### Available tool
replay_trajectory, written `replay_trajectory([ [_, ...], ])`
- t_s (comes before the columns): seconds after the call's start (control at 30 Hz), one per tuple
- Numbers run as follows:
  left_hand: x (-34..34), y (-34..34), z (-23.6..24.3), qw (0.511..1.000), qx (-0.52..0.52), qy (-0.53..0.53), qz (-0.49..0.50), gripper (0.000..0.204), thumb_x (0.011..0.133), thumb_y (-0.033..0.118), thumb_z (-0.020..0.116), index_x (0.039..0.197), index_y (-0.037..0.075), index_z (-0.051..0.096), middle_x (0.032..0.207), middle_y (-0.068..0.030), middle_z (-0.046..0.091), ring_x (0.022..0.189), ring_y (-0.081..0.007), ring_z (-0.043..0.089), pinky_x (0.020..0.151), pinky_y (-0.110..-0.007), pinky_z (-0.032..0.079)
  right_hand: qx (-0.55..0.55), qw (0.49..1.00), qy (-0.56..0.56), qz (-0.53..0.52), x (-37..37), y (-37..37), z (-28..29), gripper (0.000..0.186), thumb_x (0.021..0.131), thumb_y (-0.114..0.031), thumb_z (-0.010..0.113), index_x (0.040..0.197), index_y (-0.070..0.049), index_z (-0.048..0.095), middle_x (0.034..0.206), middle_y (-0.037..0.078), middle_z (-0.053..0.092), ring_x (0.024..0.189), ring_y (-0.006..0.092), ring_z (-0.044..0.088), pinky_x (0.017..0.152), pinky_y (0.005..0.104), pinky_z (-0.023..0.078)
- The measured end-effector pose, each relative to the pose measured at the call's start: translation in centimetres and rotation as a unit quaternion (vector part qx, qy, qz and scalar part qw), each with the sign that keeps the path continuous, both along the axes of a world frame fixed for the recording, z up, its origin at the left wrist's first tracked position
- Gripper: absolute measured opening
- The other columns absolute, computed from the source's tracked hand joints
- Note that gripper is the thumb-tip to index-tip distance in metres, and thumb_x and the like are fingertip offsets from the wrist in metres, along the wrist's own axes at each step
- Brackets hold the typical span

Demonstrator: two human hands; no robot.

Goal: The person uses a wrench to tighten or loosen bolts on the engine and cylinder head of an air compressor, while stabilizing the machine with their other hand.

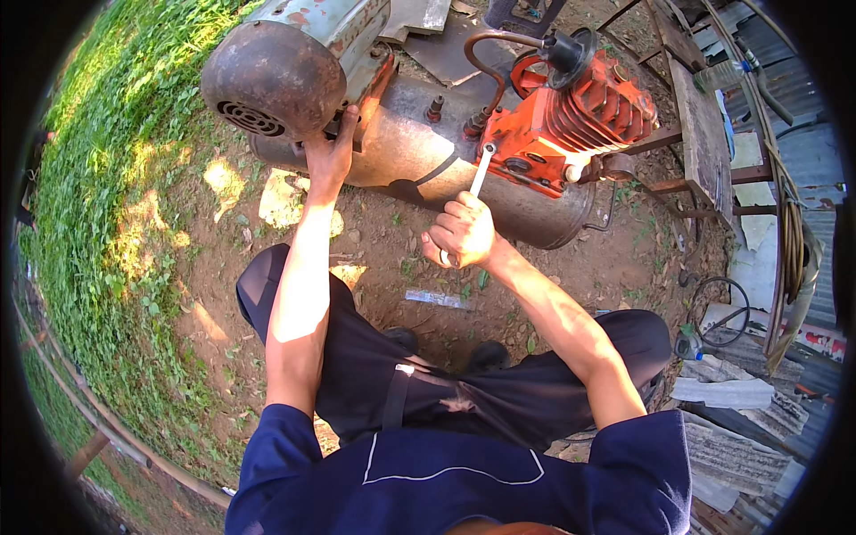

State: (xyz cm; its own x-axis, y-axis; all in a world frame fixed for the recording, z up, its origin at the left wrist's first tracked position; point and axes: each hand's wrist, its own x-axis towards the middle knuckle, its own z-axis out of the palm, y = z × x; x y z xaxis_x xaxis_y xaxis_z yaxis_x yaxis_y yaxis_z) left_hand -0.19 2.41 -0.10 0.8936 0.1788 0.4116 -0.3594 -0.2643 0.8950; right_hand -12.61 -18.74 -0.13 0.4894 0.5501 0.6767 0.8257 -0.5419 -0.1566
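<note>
The wrench [482, 171], a slim silver tool, was in the person's right hand [461, 230], whose fingers were wrapped around its lower part. Its shaft rose from the top of the fist, leaning slightly right, and a bit of its other end showed below the fingers. The upper ring end lay against the front of the orange-red compressor pump [571, 125]; whether it was seated on a bolt could not be told.

The pump, with its ribbed cylinder, sat toward the right end of a rusty brown tank [415, 129], ahead of the right hand. A copper-coloured pipe [477, 58] curved up at the pump's left. Toward the tank's other end stood a motor [272, 80] with a rounded, rusted cover and a vented face. The left hand [328, 160] reached to its underside beside the tank, thumb raised; the motor hid some fingers, so how far they were closed could not be told.

Beneath lay bare soil [366, 254], with a clear plastic strip [437, 299] near the person's feet. Green plants [116, 205] spread along the left, and corrugated sheets [727, 455] lay at the lower right.
</note>
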Motion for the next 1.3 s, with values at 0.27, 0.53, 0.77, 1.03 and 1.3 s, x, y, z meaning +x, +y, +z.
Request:
replay_trajectory([
  [0.27,0.7,1.6,-0.9,0.998,0.003,0.031,-0.061,0.05,0.091,0.035,0.07,0.121,-0.002,0.057,0.119,-0.0157,0.062,0.108,-0.0254,0.056,0.096,-0.039,0.042,-0.017,0.999,-0.024,0.022,0.0,-1.4,-1.0,0.035,0.067,-0.013,0.068,0.05,-0.017,0.038,0.049,-0.002,0.033,0.049,0.0172,0.037,0.052,0.0337,0.03],
  [0.53,0.9,1.5,-1.3,0.996,-0.019,0.052,-0.074,0.05,0.092,0.036,0.069,0.124,-0.001,0.056,0.12,-0.0171,0.062,0.112,-0.0283,0.054,0.096,-0.041,0.041,-0.019,1.0,0.0,-0.006,-0.5,-0.6,-0.1,0.034,0.069,-0.015,0.066,0.048,-0.017,0.04,0.048,-0.003,0.039,0.047,0.0175,0.037,0.054,0.0332,0.031],
  [0.77,0.1,1.3,-0.2,0.997,0.018,0.056,-0.048,0.048,0.092,0.035,0.068,0.123,0.0,0.056,0.117,-0.0176,0.062,0.109,-0.0275,0.055,0.095,-0.04,0.041,-0.034,0.999,-0.008,-0.024,-0.2,-0.2,0.0,0.03,0.068,-0.014,0.064,0.048,-0.016,0.041,0.046,-0.002,0.038,0.044,0.0174,0.035,0.054,0.0332,0.03],
  [1.03,0.2,1.2,-0.4,0.995,-0.01,0.076,-0.063,0.049,0.092,0.036,0.068,0.122,-0.001,0.058,0.119,-0.018,0.061,0.109,-0.0278,0.055,0.096,-0.041,0.041,-0.063,0.997,0.001,-0.044,-0.2,0.0,-0.1,0.028,0.07,-0.019,0.063,0.048,-0.016,0.045,0.046,-0.002,0.043,0.043,0.0169,0.038,0.055,0.0326,0.032],
  [1.3,-0.4,0.8,1.2,0.992,-0.045,0.104,-0.057,0.051,0.09,0.038,0.07,0.121,-0.001,0.058,0.115,-0.0159,0.062,0.103,-0.0269,0.058,0.093,-0.04,0.044,-0.056,0.995,0.005,-0.084,0.4,1.4,0.2,0.028,0.067,-0.018,0.065,0.048,-0.015,0.045,0.045,-0.001,0.044,0.041,0.017,0.041,0.053,0.0333,0.032],
])
